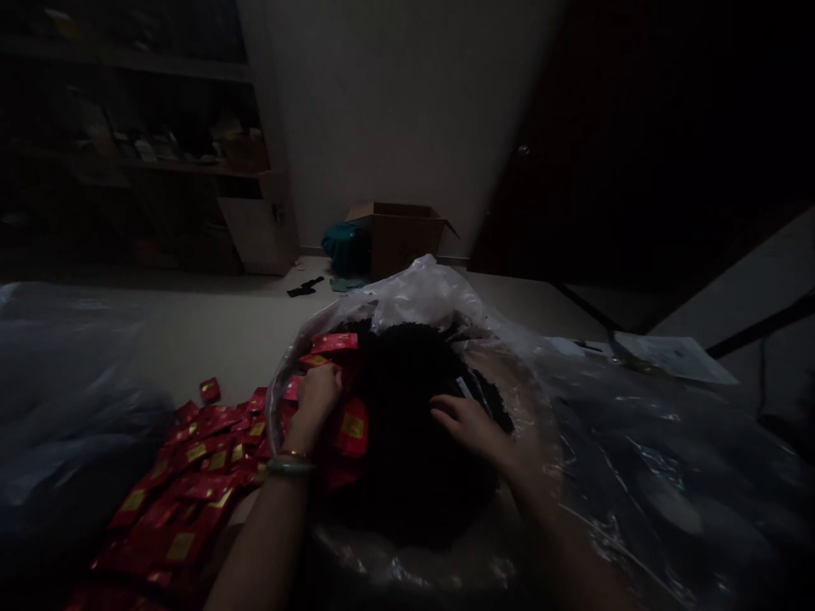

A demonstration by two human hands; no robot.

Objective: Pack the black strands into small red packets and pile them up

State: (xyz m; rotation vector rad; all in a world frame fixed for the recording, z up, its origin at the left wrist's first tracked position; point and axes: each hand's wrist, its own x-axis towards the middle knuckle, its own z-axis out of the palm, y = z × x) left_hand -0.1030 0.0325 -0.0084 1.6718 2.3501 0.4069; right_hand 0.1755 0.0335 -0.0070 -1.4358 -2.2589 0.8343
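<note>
red packets and dark loose material in a clear plastic bag, seen from above in dim light. your left hand (pixel 318 392) reaches in at the bag's left side, over the red packets (pixel 351 428) lying there along the inner wall; its fingertips are too dark to tell whether the grip is closed on one. a pale green bangle (pixel 291 467) circles your left wrist. your right hand (pixel 468 422) lies over the black loose material (pixel 404 433) that fills the middle of the plastic bag (pixel 424 293); its grip is open, the fingers loosely extended toward the left, just beside a pale strip (pixel 464 388). outside the bag, to your left, a heap of red packets (pixel 210 454) spreads near the floor (pixel 210 335). beyond, a cardboard box (pixel 407 238) stands by the wall, a teal bundle (pixel 347 248) beside it.
</note>
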